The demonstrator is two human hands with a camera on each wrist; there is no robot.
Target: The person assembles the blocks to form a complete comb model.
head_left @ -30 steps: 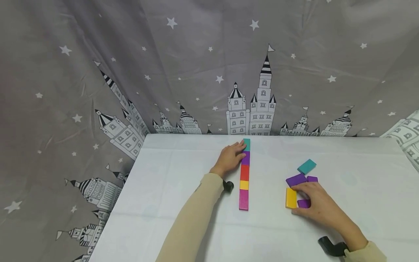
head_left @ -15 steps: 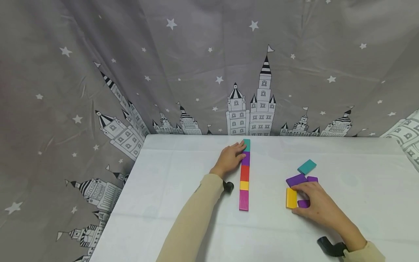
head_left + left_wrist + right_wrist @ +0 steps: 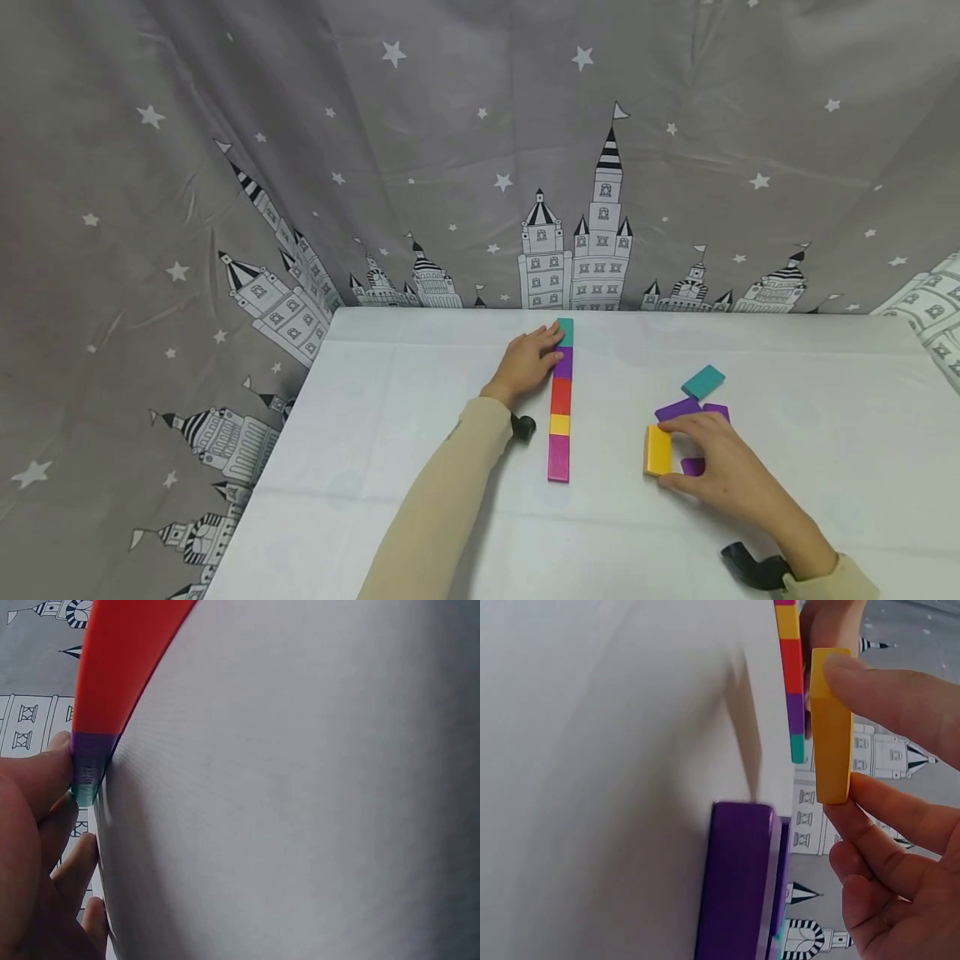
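Note:
A straight row of coloured rectangular blocks lies on the white table: teal (image 3: 566,332), purple (image 3: 563,363), red (image 3: 561,396), yellow (image 3: 559,425) and magenta (image 3: 558,458). My left hand (image 3: 525,362) rests along the row's left side at the far end, its thumb at the purple block and a fingertip at the teal one. The right hand (image 3: 716,462) pinches a separate yellow block (image 3: 831,735) by its two ends between thumb and fingers. In the right wrist view this block is raised off the table.
Right of the row lie a loose teal block (image 3: 703,382), a purple block (image 3: 677,410) and another purple block (image 3: 716,411). One more purple block (image 3: 692,467) is partly hidden under the right hand. A grey castle-print cloth (image 3: 450,167) stands behind the table.
The right hand has lifted the yellow block and shifted it slightly left, away from the loose purple blocks. My left hand and the row have stayed in place.

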